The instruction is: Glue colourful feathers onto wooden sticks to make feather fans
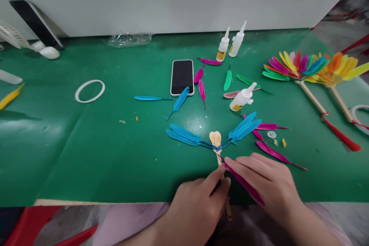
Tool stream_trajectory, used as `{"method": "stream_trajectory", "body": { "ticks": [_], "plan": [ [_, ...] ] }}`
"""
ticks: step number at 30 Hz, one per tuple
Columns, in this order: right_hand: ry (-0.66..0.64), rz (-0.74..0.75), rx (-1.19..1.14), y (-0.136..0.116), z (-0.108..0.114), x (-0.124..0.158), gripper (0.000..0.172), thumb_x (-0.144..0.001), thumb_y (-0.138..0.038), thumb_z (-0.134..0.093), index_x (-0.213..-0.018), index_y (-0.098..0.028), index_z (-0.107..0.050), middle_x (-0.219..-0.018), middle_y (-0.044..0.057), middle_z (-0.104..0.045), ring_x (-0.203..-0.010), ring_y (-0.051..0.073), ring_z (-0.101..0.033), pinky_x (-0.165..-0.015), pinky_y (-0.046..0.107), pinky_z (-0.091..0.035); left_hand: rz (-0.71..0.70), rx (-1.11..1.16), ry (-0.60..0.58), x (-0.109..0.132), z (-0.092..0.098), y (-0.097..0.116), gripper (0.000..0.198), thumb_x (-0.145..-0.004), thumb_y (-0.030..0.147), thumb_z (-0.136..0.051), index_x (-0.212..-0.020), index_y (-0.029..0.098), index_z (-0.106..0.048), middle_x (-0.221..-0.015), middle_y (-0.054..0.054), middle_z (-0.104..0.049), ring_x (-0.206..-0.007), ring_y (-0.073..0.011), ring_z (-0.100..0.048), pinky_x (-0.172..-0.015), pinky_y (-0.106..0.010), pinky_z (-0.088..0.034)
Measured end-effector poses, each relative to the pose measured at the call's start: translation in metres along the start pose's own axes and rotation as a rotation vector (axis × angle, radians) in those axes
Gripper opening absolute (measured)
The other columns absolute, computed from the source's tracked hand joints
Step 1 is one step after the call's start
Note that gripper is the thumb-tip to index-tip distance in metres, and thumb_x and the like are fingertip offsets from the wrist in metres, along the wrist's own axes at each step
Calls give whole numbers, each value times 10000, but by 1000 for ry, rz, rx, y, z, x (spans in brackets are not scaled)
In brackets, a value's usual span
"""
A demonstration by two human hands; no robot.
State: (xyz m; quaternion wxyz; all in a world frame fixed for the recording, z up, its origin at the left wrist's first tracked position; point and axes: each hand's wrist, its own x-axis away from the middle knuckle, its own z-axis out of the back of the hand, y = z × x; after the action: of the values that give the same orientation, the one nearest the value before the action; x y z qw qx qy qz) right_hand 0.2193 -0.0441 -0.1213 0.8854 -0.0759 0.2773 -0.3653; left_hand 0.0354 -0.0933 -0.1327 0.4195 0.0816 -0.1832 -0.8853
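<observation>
Near the table's front edge, my left hand point(201, 203) is closed round the handle of a wooden stick point(216, 140) with a heart-shaped top. Blue feathers point(184, 134) fan out to the left of this top, and more blue feathers point(243, 127) spread to its right, their quills meeting on the wood. My right hand point(268, 180) pinches a magenta feather point(245, 184), whose quill tip points at the stick just below the blue quills. The fingertips of both hands are close together at the stick.
Loose feathers and a phone point(182, 77) lie ahead. A glue bottle point(241, 98) leans right of centre; two others point(222, 48) stand behind. Finished feather fans point(311, 96) lie at right, a white ring point(90, 91) at left. A small fan point(49, 52) is far left.
</observation>
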Motion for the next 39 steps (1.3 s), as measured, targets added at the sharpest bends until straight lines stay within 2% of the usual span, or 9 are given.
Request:
{"method": "stream_trajectory", "body": {
  "ticks": [3,10,14,18,23,27,31,35,39],
  "plan": [
    [92,-104,-159,3,-3,-2,213,-820,-112,-541,-993,-161,-657,-825,47,-685,-662,120,-595,-584,240,-494,10,-9,17,1,0,0,289,-897,206,-403,-1145,158,-543,-1272,-113,-527,-767,-144,-663,-749,-311,-573],
    [139,-667,-325,8,-12,-11,77,-755,-253,-637,-712,-213,-686,-703,-7,-694,-650,146,-645,-609,253,-530,41,16,12,2,2,1,290,-888,191,-422,-1157,186,-529,-1340,-78,-469,-779,-149,-659,-670,-307,-581],
    [149,-777,-344,9,-11,-9,126,-742,-310,-648,-690,-200,-678,-687,-5,-692,-628,143,-635,-600,246,-521,53,-4,25,3,2,2,286,-889,199,-426,-1152,190,-537,-1344,-73,-469,-769,-146,-661,-663,-296,-576],
    [125,-719,-395,8,-12,-9,107,-742,-301,-648,-706,-208,-686,-699,-9,-692,-658,145,-640,-623,249,-519,60,-27,24,3,1,2,292,-885,215,-437,-1158,195,-539,-1342,-68,-475,-759,-153,-666,-651,-298,-574],
    [202,-648,-332,10,-12,-6,79,-762,-256,-634,-725,-207,-682,-711,-4,-685,-665,140,-632,-640,257,-526,83,-19,51,2,1,3,294,-883,218,-432,-1155,225,-544,-1333,-39,-488,-735,-153,-671,-610,-294,-572],
    [192,-349,-279,10,-14,0,125,-791,-171,-596,-860,-193,-697,-775,26,-684,-696,131,-633,-651,250,-533,79,11,56,2,2,4,290,-893,230,-413,-1153,227,-542,-1319,-38,-499,-768,-141,-664,-632,-280,-566],
    [142,-87,-39,7,-15,7,241,-825,-118,-516,-989,-176,-683,-822,63,-681,-710,139,-627,-608,250,-521,87,17,69,2,3,4,290,-892,237,-415,-1152,221,-543,-1294,-58,-516,-769,-140,-661,-651,-269,-557],
    [90,61,111,6,-11,13,270,-844,-120,-472,-1028,-140,-668,-814,87,-672,-698,142,-614,-604,253,-509,82,26,56,2,3,4,294,-900,238,-399,-1158,217,-538,-1290,-64,-516,-795,-146,-661,-674,-276,-555],
    [56,86,171,7,-11,20,290,-839,-109,-474,-1075,-117,-643,-788,84,-654,-682,146,-599,-596,262,-497,76,14,49,1,3,4,297,-903,242,-394,-1163,216,-535,-1293,-72,-514,-810,-157,-664,-684,-291,-560]
  ]
}}
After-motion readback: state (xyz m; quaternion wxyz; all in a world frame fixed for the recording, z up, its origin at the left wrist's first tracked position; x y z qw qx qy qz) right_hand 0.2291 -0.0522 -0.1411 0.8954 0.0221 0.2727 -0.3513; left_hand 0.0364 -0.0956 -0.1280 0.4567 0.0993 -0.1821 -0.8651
